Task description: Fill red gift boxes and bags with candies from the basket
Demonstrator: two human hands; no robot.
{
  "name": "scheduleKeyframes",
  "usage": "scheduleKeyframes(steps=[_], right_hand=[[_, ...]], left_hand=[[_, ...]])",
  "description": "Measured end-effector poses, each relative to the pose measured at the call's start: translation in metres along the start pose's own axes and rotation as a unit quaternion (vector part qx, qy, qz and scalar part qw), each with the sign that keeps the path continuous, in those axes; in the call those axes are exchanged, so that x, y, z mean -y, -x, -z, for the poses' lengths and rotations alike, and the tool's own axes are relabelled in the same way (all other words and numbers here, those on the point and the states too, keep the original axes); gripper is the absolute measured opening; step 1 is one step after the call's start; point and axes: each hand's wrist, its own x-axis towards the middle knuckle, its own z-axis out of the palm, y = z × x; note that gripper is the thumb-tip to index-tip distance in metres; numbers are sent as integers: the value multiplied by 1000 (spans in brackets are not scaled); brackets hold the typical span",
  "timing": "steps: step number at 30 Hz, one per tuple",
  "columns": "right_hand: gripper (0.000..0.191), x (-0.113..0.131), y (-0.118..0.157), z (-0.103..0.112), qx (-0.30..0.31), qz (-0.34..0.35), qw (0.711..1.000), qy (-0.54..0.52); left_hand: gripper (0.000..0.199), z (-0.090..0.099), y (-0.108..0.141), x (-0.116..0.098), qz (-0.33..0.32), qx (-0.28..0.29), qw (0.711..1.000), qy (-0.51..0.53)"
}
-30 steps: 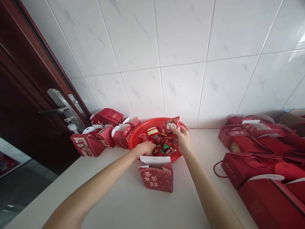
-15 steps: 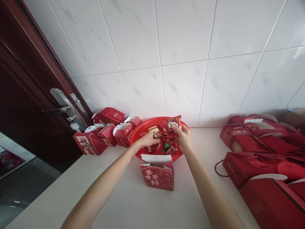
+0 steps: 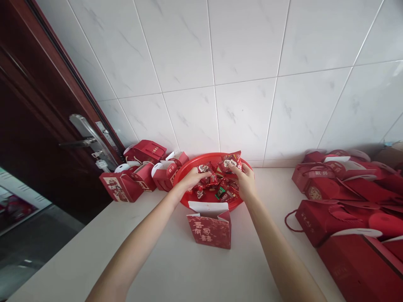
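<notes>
A red plastic basket (image 3: 201, 158) holds several small wrapped sweets, mostly red, with one green wrapper (image 3: 220, 193) among them. Over its right side, my right hand (image 3: 247, 181) pinches a red snack packet (image 3: 231, 162) with a pale label and dark lettering. My left hand (image 3: 190, 180) is over the left side, its thumb across a similar red packet (image 3: 204, 168); the fingers beneath are mostly hidden. Just in front of the basket stands an upright red gift box (image 3: 211, 231), its top open and white flap raised, touched by neither hand.
Several red gift boxes (image 3: 122, 186) stand to the left near a dark door (image 3: 40, 138) with a metal handle (image 3: 85, 130). Many more red boxes (image 3: 352, 260) crowd the right side of the white table (image 3: 163, 268). A tiled wall (image 3: 242, 117) rises behind.
My left hand has lifted from among the sweets, a labelled packet now showing above its thumb. My right hand keeps its packet nearly in place. The view has shifted slightly.
</notes>
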Motion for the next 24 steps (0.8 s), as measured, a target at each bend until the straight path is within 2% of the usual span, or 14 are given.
scheduleKeyframes(steps=[5,10,16,21,24], right_hand=[[35,0,0,0,2,-4,1000,-3],[36,1,1,-1,3,-13,1000,1],[34,3,2,-1,2,-21,1000,5],[32,3,2,-1,2,-14,1000,20],[31,2,2,0,5,-13,1000,22]], left_hand=[[45,4,-6,10,7,-19,1000,-2],[43,7,-12,18,26,-63,996,-51],[46,4,-8,11,-20,-42,999,-24],[42,0,-2,3,65,-79,994,-32],[42,-3,0,0,80,-92,993,-10]])
